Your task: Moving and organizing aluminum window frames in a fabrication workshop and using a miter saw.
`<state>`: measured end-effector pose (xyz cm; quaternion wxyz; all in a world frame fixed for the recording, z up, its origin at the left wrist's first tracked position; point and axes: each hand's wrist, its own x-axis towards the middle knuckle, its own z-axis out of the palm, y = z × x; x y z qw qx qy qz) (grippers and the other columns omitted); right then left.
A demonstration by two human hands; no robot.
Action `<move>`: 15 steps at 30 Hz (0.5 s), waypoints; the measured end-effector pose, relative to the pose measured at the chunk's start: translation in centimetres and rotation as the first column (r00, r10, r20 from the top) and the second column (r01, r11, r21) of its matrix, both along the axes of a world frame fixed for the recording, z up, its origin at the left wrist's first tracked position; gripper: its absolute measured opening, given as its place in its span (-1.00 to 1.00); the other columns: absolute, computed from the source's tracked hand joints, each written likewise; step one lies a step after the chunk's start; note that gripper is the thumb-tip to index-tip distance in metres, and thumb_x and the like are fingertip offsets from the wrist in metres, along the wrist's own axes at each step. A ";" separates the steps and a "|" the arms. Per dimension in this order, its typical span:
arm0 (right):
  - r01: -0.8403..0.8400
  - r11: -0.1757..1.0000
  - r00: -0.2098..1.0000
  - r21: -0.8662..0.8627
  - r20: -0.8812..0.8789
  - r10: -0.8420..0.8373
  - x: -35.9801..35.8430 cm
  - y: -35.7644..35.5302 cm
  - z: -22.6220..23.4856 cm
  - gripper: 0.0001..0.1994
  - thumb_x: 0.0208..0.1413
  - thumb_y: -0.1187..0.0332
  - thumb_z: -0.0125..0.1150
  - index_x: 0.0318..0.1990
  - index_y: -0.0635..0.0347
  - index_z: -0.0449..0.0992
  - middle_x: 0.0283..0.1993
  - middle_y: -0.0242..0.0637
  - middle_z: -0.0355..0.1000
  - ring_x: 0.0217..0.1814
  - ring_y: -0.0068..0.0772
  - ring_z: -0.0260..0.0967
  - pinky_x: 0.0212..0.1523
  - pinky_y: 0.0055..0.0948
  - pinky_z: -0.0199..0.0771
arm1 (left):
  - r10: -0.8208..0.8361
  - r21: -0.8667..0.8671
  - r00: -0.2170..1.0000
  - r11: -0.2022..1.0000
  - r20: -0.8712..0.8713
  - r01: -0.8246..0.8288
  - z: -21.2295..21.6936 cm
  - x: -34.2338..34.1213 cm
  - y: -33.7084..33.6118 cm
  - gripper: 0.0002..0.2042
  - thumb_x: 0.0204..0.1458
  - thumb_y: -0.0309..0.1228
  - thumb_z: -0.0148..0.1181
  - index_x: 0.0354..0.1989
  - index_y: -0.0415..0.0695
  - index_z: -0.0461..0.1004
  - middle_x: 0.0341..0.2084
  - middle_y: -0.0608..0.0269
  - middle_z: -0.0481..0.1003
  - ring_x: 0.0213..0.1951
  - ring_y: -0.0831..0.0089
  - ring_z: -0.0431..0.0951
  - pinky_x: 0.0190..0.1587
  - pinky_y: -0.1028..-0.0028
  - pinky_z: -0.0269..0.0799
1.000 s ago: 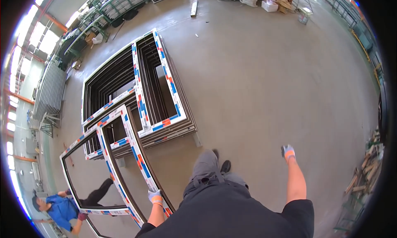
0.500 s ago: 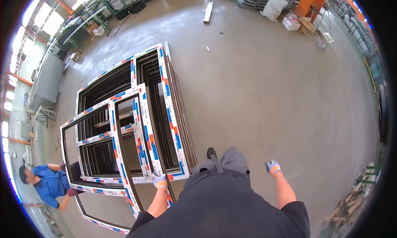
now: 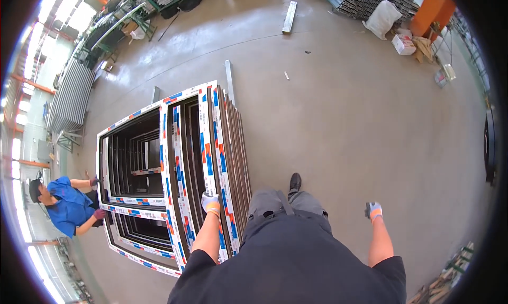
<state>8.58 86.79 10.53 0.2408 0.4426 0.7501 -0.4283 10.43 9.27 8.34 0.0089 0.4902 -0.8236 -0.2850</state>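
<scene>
My left hand (image 3: 210, 202), in a pale glove with an orange cuff, is closed on the right-hand bar of a large window frame (image 3: 165, 145). This frame is dark with white, blue and red protective film, and dividing bars split it into several openings. It overlaps a stack of similar frames (image 3: 225, 161), whose edges show at its right. At the left, a co-worker in blue (image 3: 69, 203) holds the frame's other side with dark red gloves. Out to my right, my gloved right hand (image 3: 374, 210) is held away from everything, its fingers loosely bent and holding nothing.
Metal bars (image 3: 229, 79) stick out beyond the stack's far end. A pale profile piece (image 3: 289, 17) lies on the floor ahead. Far right are a white sack (image 3: 382, 19), a box (image 3: 404, 44) and an orange column (image 3: 431, 13). Bundled profiles (image 3: 74, 100) lean at far left.
The held frame has moved forward, over the stack, and lines up more closely with it. The co-worker has moved forward with it. My left hand keeps its grip; my view and feet have shifted.
</scene>
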 end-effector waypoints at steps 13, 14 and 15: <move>-0.326 0.945 0.935 -0.023 -0.154 0.319 -24.3 -23.9 -0.2 -0.76 0.15 0.23 0.06 -0.33 0.21 0.53 -0.61 -0.26 0.41 -0.66 -0.39 0.35 -0.64 -0.38 0.39 | -0.037 0.160 0.939 0.987 0.341 -0.019 -7.0 -8.8 -10.3 -0.17 -0.31 -0.14 0.41 0.19 -0.28 0.25 0.04 -0.08 0.43 0.08 0.10 0.45 0.17 0.28 0.33; -0.439 0.898 0.894 -0.021 -0.105 0.435 -24.6 -25.7 -1.3 -0.75 0.14 0.24 0.06 -0.34 0.23 0.54 -0.59 -0.23 0.43 -0.66 -0.37 0.36 -0.64 -0.37 0.38 | 0.018 0.161 0.942 0.984 0.334 -0.076 -7.3 -9.0 -10.8 -0.17 -0.31 -0.14 0.41 0.19 -0.28 0.25 0.04 -0.08 0.43 0.08 0.10 0.45 0.17 0.28 0.33; -0.501 0.860 0.864 -0.097 -0.013 0.503 -25.1 -28.1 -1.8 -0.75 0.14 0.25 0.06 -0.34 0.25 0.54 -0.59 -0.21 0.43 -0.66 -0.35 0.36 -0.65 -0.37 0.36 | -0.048 0.178 0.922 0.984 0.384 -0.023 -6.8 -8.8 -11.4 -0.16 -0.29 -0.11 0.41 0.20 -0.26 0.24 0.06 -0.08 0.41 0.10 0.10 0.43 0.18 0.28 0.33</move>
